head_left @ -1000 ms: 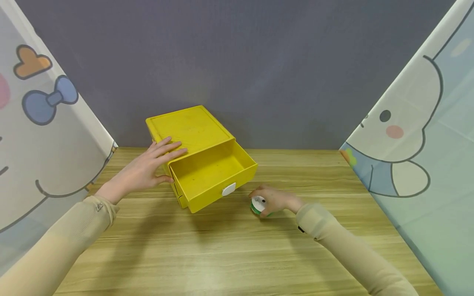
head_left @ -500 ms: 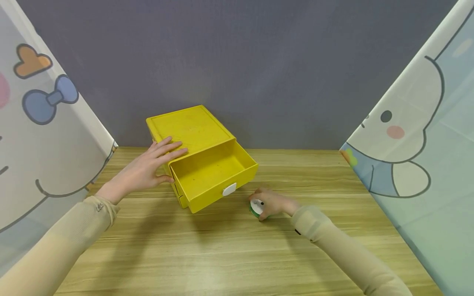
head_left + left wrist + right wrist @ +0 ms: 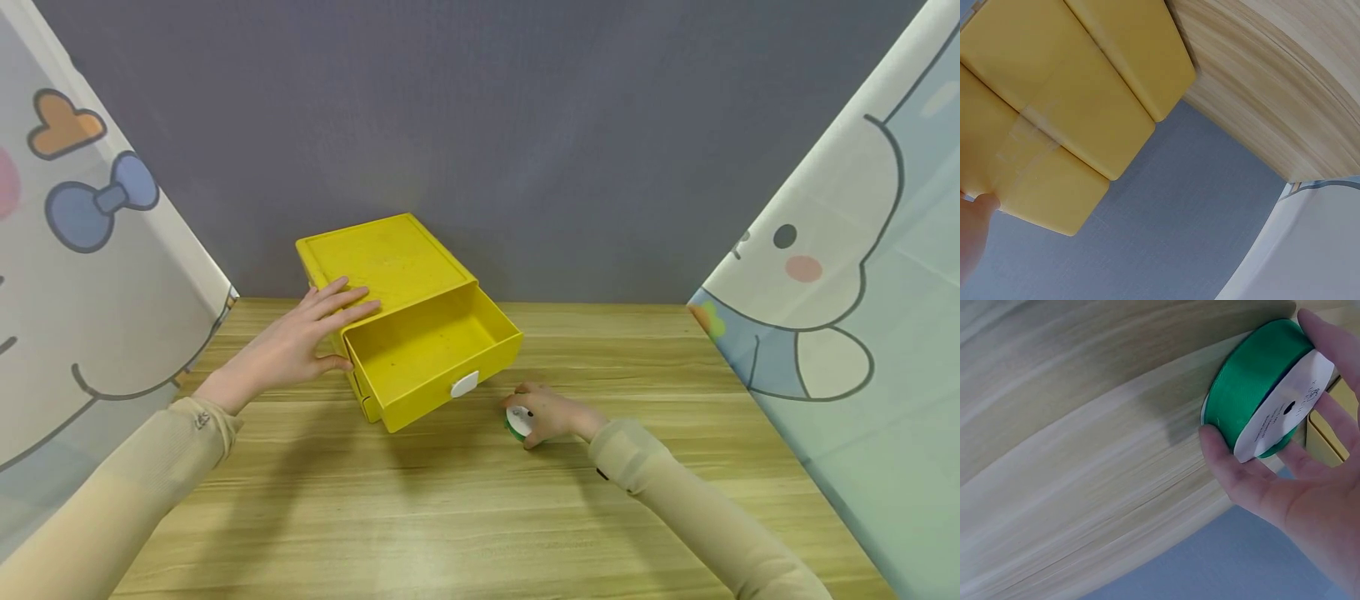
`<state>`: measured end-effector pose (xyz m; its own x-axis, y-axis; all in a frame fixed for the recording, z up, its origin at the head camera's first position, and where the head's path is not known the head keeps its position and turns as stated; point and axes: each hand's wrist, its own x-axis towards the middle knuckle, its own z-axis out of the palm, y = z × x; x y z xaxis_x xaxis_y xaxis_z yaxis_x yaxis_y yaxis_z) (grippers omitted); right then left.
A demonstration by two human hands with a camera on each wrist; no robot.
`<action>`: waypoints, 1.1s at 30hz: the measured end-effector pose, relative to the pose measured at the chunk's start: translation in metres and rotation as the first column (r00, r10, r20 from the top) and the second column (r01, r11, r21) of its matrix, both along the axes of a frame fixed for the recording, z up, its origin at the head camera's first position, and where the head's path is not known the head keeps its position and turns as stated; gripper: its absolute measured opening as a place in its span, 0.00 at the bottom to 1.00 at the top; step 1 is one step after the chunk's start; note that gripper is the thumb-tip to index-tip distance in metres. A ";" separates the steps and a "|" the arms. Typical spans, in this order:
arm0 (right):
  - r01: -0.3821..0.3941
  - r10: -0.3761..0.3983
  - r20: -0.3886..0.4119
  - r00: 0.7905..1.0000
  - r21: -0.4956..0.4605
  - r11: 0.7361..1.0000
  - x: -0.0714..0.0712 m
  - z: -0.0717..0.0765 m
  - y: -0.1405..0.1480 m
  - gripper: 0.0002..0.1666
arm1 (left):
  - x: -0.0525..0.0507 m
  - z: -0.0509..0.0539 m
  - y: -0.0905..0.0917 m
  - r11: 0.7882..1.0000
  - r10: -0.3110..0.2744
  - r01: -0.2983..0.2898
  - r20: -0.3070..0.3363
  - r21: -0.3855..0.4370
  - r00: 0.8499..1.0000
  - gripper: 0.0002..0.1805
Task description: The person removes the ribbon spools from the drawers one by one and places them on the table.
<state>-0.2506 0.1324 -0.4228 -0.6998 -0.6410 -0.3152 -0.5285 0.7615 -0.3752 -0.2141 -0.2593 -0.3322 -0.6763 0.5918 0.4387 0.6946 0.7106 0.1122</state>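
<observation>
A yellow drawer box [image 3: 390,258] stands tilted on the table, its top drawer [image 3: 427,350] pulled out with nothing visible inside. A white handle [image 3: 464,384] sits on the drawer's front. Spread over the box's top left edge, my left hand [image 3: 303,333] rests with fairly straight fingers. The thumb [image 3: 984,206] touches the side in the left wrist view. My right hand [image 3: 551,414] grips a spool of green ribbon [image 3: 1257,381] by its rim, right of the drawer front. The spool's white label [image 3: 1291,406] faces up towards the palm.
The wooden table [image 3: 450,517] extends in front of and to the right of the box. A grey wall [image 3: 562,150] stands close behind the box. Cartoon-printed panels flank both sides, one left panel [image 3: 90,308] and one right panel [image 3: 900,483].
My right hand and the ribbon spool have shifted slightly left and towards me. The left hand and the drawer box look unmoved.
</observation>
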 end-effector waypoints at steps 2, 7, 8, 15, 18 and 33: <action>0.000 0.000 0.002 1.000 -0.002 1.000 0.000 -0.001 0.000 0.41 | 0.000 0.000 0.000 1.000 0.000 0.000 0.001 0.000 1.000 0.54; -0.001 0.001 -0.002 1.000 -0.011 1.000 0.001 -0.001 0.000 0.41 | 0.000 0.000 0.000 1.000 0.000 0.000 0.000 -0.001 1.000 0.54; -0.002 0.002 -0.003 1.000 -0.013 1.000 0.001 -0.001 0.000 0.41 | 0.000 0.000 0.000 1.000 0.001 -0.001 -0.001 -0.002 1.000 0.54; 0.014 -0.014 0.006 1.000 -0.010 1.000 0.003 0.000 0.002 0.43 | 0.000 0.000 0.000 1.000 0.004 -0.004 0.002 -0.002 1.000 0.55; 0.011 -0.011 0.001 1.000 -0.013 1.000 0.005 0.003 0.003 0.44 | 0.000 0.000 0.000 1.000 0.005 -0.005 0.003 -0.002 1.000 0.55; -0.051 0.047 -0.078 0.996 -0.056 0.997 0.017 0.013 0.008 0.43 | -0.001 -0.002 -0.001 1.000 -0.004 0.004 -0.007 -0.003 1.000 0.55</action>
